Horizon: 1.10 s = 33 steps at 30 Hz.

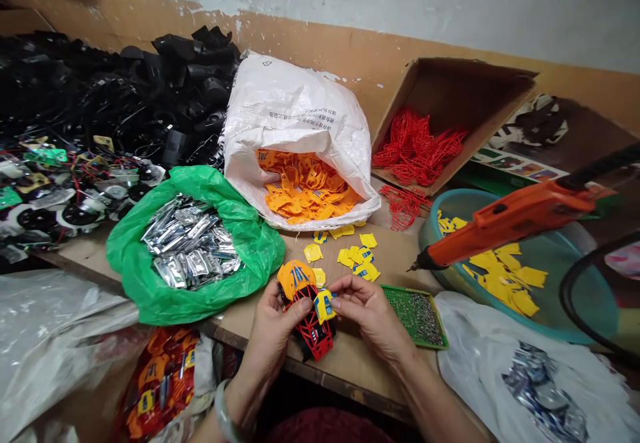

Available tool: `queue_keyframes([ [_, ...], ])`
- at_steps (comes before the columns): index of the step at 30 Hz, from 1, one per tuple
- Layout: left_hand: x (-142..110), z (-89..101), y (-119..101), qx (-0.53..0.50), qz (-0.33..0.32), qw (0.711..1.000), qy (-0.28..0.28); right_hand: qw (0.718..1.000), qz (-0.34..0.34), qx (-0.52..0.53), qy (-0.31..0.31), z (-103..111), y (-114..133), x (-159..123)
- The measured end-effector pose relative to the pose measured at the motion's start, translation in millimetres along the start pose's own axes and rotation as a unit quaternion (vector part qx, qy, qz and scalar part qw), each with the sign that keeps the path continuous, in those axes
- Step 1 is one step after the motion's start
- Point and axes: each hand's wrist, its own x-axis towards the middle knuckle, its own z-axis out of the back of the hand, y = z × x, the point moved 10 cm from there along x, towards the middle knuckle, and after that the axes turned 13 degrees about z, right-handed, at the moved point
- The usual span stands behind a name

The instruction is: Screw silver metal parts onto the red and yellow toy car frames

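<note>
My left hand grips a small toy car body with a red cage frame and an orange-yellow hood, held just above the near edge of the worktable. My right hand pinches a small yellow and blue plastic piece and presses it against the side of the red frame. Both hands are closed around their parts. Loose yellow pieces lie on the table just beyond my fingers.
A white bag of orange parts, a green bag of silver parts, a cardboard box of red frames, a green tray of screws, a teal basin with yellow pieces, a hanging orange screwdriver, and black parts at the left.
</note>
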Motion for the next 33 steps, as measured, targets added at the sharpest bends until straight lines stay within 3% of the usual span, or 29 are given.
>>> queue_keyframes([
  [6,-3.5,0.6,-2.3,0.003,-0.042,0.998,-0.047,0.960,0.179,-0.214,0.013,-15.5,26.4,-11.9],
  [10,-1.9,6.6,1.1,-0.001,-0.048,0.996,-0.077,0.941,0.178,-0.286,0.038,-23.7,22.2,-22.1],
  [15,-0.1,4.0,8.2,-0.033,-0.026,0.998,-0.040,0.924,0.168,-0.341,0.030,-20.2,23.5,-22.8],
  [18,-1.2,6.9,10.0,-0.045,-0.020,0.998,-0.047,0.929,0.164,-0.332,0.006,-13.7,25.6,-21.4],
  [24,-5.2,3.4,-2.1,-0.027,-0.055,0.997,-0.047,0.983,0.101,-0.155,-0.019,-2.9,13.9,-22.3],
  [33,-16.5,-24.8,-34.6,0.121,-0.151,0.980,-0.041,0.969,0.147,-0.192,-0.047,3.2,20.6,-19.5],
])
